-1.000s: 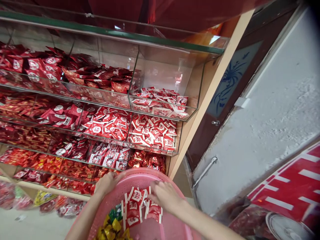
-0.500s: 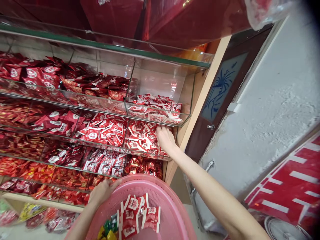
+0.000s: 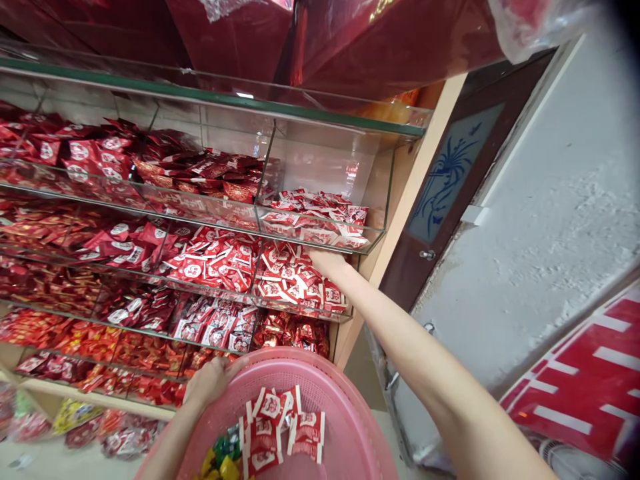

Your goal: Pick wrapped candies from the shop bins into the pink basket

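My left hand (image 3: 213,381) is closed over the left rim of a pink plastic basket (image 3: 367,427). Inside the basket lie several red-and-white candy packets (image 3: 267,427), with green and yellow wrapped candies (image 3: 227,457) at the lower left. My right hand (image 3: 327,262) reaches into a glass shelf bin of red-and-white packets (image 3: 287,283), under the shelf above. Its fingers are hidden behind the glass edge and the packets, so what they hold does not show.
Glass shelves (image 3: 200,213) with dividers hold many red packets on the left. A wooden side panel (image 3: 400,227) borders the bins at right, then a dark door (image 3: 425,220) and a grey wall (image 3: 550,233). Bagged goods (image 3: 127,440) lie on the floor at lower left.
My right hand has gone deeper into the bin and slightly left, its fingers passing out of sight. My left hand stays on the basket rim; the view has shifted slightly.
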A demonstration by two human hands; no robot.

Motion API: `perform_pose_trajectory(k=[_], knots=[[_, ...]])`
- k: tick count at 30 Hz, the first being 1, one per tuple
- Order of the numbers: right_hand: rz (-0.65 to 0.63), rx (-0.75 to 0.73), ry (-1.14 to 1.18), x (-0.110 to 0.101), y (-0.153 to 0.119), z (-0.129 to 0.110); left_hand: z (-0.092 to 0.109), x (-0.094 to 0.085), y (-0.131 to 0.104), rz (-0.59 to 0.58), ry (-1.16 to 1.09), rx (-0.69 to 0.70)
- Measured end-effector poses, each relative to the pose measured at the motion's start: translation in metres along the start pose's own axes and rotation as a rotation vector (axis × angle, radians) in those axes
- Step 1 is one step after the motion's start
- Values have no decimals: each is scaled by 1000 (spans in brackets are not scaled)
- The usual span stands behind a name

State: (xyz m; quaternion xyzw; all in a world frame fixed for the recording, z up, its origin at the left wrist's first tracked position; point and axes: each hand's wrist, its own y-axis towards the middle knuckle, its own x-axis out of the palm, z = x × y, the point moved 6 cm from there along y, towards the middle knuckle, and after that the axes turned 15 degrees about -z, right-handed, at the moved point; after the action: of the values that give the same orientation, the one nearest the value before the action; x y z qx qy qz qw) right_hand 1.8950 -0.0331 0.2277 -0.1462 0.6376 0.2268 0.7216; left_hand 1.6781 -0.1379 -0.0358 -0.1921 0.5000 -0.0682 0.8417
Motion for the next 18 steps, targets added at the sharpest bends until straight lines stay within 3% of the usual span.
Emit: perform_pose_trajectory(k=[7, 12, 15, 18], knots=[[53, 65, -96, 7, -37, -8, 1, 0, -3, -14, 15, -26], [158, -65, -1, 5, -85, -39, 2, 0, -3, -20, 19, -34], [93, -228, 166, 33, -116, -64, 2, 1, -2, -17, 26, -33], [-102, -311, 313, 90, -140, -83, 2, 1, -1, -12, 29, -42]])
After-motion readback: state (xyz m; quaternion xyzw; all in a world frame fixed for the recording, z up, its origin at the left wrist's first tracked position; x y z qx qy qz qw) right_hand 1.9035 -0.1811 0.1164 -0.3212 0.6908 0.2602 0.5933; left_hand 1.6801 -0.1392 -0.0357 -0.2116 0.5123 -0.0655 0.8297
